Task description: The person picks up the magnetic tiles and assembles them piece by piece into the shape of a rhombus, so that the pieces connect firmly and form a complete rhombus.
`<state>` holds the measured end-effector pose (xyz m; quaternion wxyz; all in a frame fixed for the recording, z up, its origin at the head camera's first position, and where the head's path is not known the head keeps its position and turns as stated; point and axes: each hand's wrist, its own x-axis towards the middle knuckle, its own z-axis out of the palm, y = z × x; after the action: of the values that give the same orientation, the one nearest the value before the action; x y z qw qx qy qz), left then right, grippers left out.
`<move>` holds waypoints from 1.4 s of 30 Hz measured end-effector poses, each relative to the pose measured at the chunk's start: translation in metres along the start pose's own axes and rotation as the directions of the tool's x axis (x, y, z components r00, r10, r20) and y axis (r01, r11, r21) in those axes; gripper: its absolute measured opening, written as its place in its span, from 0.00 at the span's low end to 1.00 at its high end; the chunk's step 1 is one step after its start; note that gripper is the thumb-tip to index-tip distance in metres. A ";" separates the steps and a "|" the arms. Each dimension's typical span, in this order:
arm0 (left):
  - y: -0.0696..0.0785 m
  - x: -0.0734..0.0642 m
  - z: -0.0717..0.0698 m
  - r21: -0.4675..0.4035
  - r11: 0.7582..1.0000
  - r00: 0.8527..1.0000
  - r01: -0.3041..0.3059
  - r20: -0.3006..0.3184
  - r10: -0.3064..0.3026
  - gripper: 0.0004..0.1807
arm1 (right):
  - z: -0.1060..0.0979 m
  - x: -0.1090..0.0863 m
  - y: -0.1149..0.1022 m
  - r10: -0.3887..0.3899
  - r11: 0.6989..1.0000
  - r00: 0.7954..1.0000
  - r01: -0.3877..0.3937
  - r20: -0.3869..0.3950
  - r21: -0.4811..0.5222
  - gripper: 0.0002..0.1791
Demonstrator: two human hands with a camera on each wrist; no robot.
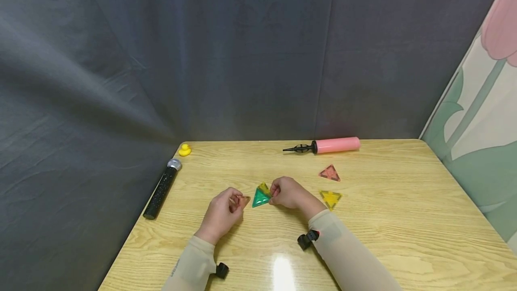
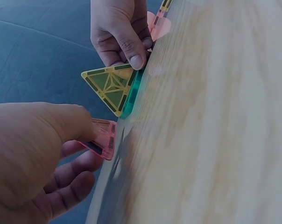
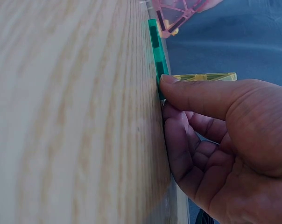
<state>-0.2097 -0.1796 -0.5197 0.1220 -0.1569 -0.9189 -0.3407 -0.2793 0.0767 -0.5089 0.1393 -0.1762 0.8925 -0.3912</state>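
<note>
Low over the tabletop, my left hand (image 1: 221, 213) pinches a pink triangular magnetic tile (image 2: 104, 140) between thumb and fingers. To its right, a green triangular magnetic tile (image 1: 260, 198) lies flat on the wood. A yellow triangular magnetic tile (image 2: 110, 86) stands up along the green one's far edge. My right hand (image 1: 288, 192) grips the green tile's right corner, where the yellow one meets it, thumb tip on the green edge in the right wrist view. The pink tile is held just left of this pair, partly hidden by my left fingers.
Right of my hands lie a second yellow triangular tile (image 1: 330, 199) and a red-pink one (image 1: 330, 173). A pink balloon pump (image 1: 337, 145) lies along the back edge. At the left edge are a black microphone (image 1: 161, 190) and a yellow rubber duck (image 1: 184, 150). A dark curtain (image 1: 250, 57) hangs behind.
</note>
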 end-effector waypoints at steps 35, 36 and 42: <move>-0.002 0.027 0.002 -0.092 0.988 0.992 0.121 -0.026 -0.124 0.12 | -0.001 -0.001 -0.002 0.000 1.000 1.000 0.000 0.003 0.004 0.11; -0.002 0.027 0.003 -0.093 0.988 0.992 0.120 -0.025 -0.123 0.12 | -0.001 -0.001 -0.002 0.000 1.000 1.000 0.000 0.003 0.003 0.11; 0.000 0.029 0.007 -0.091 0.987 0.991 0.131 -0.019 -0.133 0.13 | -0.001 0.000 -0.001 -0.006 1.000 1.000 0.006 0.002 0.003 0.11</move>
<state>-0.2368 -0.1689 -0.5151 0.1036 -0.0965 -0.9095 -0.3909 -0.2792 0.0768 -0.5074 0.1394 -0.1789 0.8912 -0.3929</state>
